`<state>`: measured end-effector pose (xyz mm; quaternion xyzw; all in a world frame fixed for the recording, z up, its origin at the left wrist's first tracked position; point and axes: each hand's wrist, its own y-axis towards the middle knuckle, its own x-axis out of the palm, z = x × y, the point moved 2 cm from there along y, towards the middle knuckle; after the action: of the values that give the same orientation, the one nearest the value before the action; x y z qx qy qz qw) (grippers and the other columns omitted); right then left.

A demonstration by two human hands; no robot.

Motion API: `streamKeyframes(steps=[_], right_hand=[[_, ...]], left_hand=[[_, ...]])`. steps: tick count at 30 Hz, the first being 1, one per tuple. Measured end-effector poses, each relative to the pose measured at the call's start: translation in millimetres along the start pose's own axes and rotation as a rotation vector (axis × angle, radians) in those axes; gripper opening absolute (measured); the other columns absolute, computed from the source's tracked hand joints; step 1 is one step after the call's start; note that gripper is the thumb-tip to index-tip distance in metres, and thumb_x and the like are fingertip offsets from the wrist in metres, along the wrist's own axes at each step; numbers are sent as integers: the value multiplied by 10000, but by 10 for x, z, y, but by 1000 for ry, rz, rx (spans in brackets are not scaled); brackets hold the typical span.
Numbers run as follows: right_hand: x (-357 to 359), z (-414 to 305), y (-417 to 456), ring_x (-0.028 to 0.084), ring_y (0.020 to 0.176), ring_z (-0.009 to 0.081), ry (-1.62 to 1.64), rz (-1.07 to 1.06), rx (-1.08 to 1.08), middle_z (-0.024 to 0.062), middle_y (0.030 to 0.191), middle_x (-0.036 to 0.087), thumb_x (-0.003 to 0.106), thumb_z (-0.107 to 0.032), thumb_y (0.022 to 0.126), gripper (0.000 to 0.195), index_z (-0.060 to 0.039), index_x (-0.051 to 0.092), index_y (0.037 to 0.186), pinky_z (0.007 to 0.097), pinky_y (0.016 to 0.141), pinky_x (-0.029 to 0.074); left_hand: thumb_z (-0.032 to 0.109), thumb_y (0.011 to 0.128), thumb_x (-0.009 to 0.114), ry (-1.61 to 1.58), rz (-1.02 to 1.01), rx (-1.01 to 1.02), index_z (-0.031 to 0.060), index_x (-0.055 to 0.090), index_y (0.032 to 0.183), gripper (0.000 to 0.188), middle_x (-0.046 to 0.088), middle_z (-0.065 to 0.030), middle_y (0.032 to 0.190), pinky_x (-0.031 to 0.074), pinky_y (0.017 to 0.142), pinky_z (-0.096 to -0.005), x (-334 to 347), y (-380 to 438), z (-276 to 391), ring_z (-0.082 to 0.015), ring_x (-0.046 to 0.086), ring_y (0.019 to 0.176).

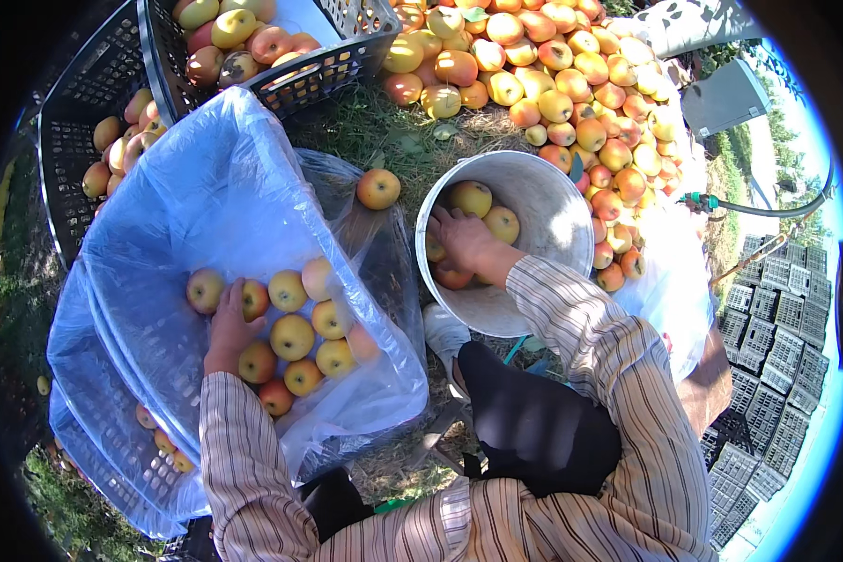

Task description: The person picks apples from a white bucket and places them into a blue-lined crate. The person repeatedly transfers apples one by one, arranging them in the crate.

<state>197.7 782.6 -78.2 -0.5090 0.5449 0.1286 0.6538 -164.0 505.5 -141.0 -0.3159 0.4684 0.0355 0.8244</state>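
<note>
My left hand (232,329) is inside a crate lined with blue plastic film (183,183), its fingers and thumb around a red-yellow apple (255,300). Another apple (205,291) touches the back of those fingers. More apples, such as a yellow one (292,337), lie in rows towards the crate's near right corner. My right hand (462,242) reaches down into a white bucket (562,204) among several apples. Two yellowish apples (471,199) rest beyond its fingers, and a redder apple (452,275) lies under the palm. Whether the right fingers grip one is hidden.
A large heap of apples (576,77) spreads beyond the bucket. Black plastic crates (323,67) holding apples stand at the upper left. One loose apple (378,189) lies between lined crate and bucket. A hose (773,211) and stacked crates (780,337) are at right.
</note>
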Motion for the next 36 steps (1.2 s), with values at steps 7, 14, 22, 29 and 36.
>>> streamKeyframes(steps=[7, 14, 22, 29, 36], right_hand=[[-275, 30, -183, 554, 1249, 364, 454, 88, 74, 191, 1368, 531, 853, -303, 677, 876, -89, 445, 1422, 430, 1035, 483], [-777, 7, -974, 680, 1005, 372, 2099, 126, -212, 221, 1302, 607, 562, -681, 913, 817, -77, 449, 1452, 442, 840, 583], [-1149, -673, -1285, 691, 903, 343, 2613, -206, -472, 238, 1262, 614, 347, -876, 860, 1007, -72, 444, 1458, 384, 670, 568], [-1265, -1293, -1026, 691, 885, 341, 2551, -399, -461, 239, 1256, 608, 338, -876, 865, 998, -75, 448, 1449, 405, 660, 589], [-1258, -2043, -110, 687, 1031, 319, 1936, -385, -247, 200, 1293, 611, 476, -731, 934, 853, -65, 420, 1464, 432, 762, 590]], left_hand=[[160, 790, 799, -135, 105, 66, 97, 371, 1521, 849, 435, -199, 1512, 417, 1120, -448, -283, -550, 117, -394, 449, 1377], [149, 820, 775, -247, 132, 54, 51, 431, 1472, 744, 512, -221, 1436, 436, 1101, -434, -609, -1352, 427, -403, 508, 1321], [216, 869, 742, -359, 132, 75, 25, 520, 1396, 603, 553, -211, 1403, 438, 1092, -430, -675, -1893, 820, -381, 539, 1296], [241, 885, 731, -463, 146, 117, 28, 541, 1382, 572, 585, -200, 1378, 452, 1066, -426, -790, -1907, 865, -356, 561, 1281], [339, 898, 710, -294, 161, -61, 66, 527, 1408, 607, 575, -163, 1408, 465, 1060, -445, -569, -1403, 408, -349, 558, 1285]])
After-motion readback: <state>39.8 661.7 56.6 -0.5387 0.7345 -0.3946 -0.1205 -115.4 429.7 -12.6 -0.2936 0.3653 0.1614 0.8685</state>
